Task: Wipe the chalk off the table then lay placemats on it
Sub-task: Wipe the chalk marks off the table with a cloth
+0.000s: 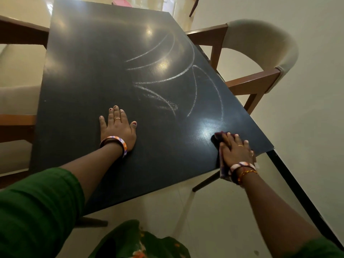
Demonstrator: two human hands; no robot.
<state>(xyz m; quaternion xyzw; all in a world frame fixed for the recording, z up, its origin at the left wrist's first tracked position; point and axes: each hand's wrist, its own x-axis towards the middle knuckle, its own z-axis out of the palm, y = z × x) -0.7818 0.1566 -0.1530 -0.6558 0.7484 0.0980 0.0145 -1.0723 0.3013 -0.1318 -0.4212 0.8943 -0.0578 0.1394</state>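
Note:
A dark table (89, 75) fills the view. White chalk lines (167, 84) curve across its right half, from the middle down toward the near right corner. My left hand (117, 127) lies flat on the tabletop, fingers spread, holding nothing. My right hand (235, 148) presses a dark cloth (218, 138) onto the table's near right corner, just below the chalk. Part of the cloth hangs over the table edge under my wrist. No placemats are in view.
A cream-backed wooden chair (260, 53) stands close at the table's right side. Another wooden chair (16, 101) sits at the left. A pink object (121, 1) shows at the table's far end. Pale floor lies around the table.

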